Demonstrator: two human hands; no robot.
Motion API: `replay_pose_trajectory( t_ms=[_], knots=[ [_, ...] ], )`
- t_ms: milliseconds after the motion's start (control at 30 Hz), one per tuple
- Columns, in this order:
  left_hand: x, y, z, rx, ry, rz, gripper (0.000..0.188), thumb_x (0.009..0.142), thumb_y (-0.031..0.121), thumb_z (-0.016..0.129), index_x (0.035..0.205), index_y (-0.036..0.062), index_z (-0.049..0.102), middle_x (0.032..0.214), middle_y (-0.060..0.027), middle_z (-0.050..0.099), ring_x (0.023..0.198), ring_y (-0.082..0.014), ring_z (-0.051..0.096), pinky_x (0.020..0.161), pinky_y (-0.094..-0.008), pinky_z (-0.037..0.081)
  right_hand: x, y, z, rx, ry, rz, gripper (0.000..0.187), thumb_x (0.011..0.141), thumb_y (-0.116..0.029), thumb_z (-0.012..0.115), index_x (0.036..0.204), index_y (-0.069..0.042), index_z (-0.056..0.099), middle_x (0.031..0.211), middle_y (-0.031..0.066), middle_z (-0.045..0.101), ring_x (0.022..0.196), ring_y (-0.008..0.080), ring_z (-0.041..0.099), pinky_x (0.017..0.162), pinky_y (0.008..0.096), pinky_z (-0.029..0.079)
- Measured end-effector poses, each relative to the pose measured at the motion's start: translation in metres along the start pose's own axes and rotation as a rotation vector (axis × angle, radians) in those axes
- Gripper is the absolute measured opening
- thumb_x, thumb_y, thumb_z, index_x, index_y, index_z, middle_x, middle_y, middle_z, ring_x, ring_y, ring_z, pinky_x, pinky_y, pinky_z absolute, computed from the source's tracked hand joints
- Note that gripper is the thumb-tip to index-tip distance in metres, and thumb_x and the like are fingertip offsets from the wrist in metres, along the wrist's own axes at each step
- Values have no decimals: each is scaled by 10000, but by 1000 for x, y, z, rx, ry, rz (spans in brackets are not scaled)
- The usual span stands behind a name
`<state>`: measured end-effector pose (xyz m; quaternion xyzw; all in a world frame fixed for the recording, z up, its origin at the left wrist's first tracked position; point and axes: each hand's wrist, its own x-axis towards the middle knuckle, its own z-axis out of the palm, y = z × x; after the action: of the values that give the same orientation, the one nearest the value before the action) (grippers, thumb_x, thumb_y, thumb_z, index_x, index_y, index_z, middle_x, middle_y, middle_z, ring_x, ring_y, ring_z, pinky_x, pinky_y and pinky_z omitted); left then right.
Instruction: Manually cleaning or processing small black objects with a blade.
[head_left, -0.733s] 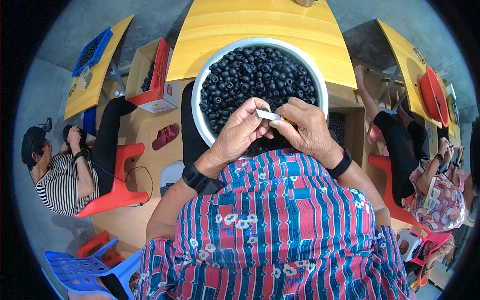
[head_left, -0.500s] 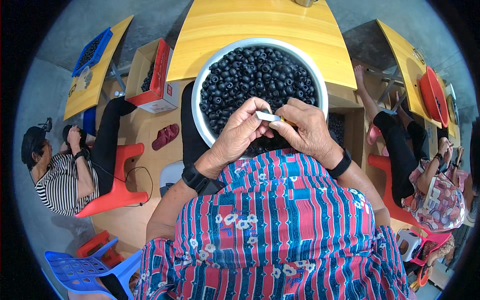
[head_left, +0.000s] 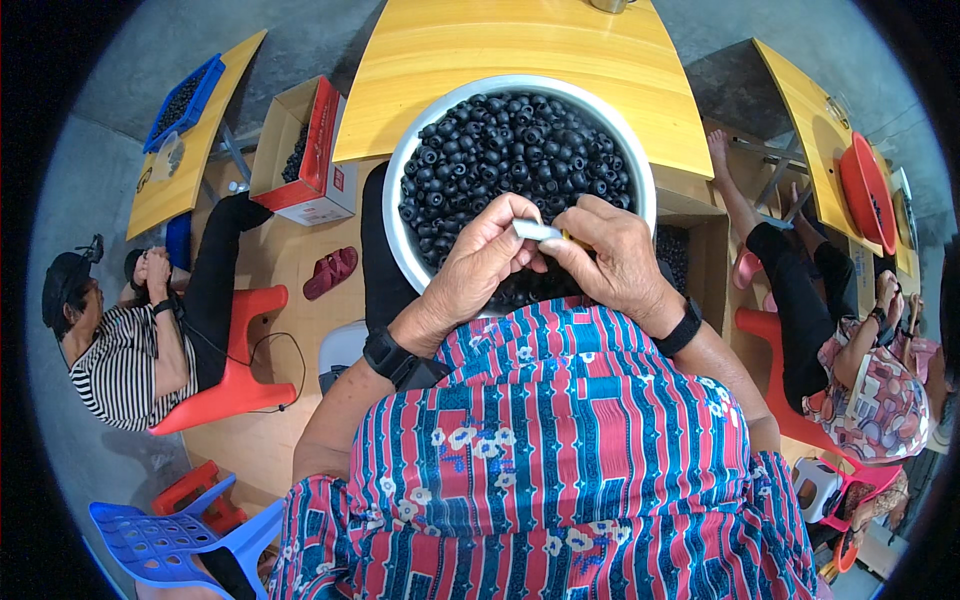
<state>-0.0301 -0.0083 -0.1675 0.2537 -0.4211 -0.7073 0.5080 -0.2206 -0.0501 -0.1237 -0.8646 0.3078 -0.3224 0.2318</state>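
Right grip (head_left: 612,255) on tool (head_left: 536,231), left hand (head_left: 482,256) beside (both curled)

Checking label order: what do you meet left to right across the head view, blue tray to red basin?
Blue tray → open cardboard box → left hand → pale flat piece → right hand → red basin.

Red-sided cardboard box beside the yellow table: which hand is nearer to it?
Left. The left hand is right of the cardboard box; the right hand is farther right.
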Motion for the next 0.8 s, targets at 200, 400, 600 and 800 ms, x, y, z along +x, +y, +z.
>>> replay_pose_trajectory(
  t_ms=[200,400,600,800],
  knots=[
    [1,2,2,7,-25,15,213,1023,276,459,1079,72,486,880,15,448,787,-69,452,799,-288,476,1,8,2,123,139,187,211,857,-205,658,815,0,632,730,163,583,695,327,592,631,393,467],
    [0,1,2,-7,32,20,233,1032,255,433,1114,45,491,878,7,447,770,-47,453,807,-269,497,0,10,1,231,89,135,214,859,-218,660,822,-9,641,739,148,593,704,324,591,638,376,468],
    [0,0,1,-3,35,36,231,1029,243,439,1142,47,486,920,3,466,797,-44,467,814,-267,500,0,3,-1,94,-63,22,228,855,-284,651,817,-59,646,720,125,568,699,328,593,603,411,470],
    [0,0,0,-22,12,30,221,1030,229,435,1144,46,486,949,-1,476,810,-50,470,817,-265,501,1,3,0,75,-40,27,246,852,-287,655,817,-44,638,718,125,570,691,323,594,603,409,473]
  ],
)
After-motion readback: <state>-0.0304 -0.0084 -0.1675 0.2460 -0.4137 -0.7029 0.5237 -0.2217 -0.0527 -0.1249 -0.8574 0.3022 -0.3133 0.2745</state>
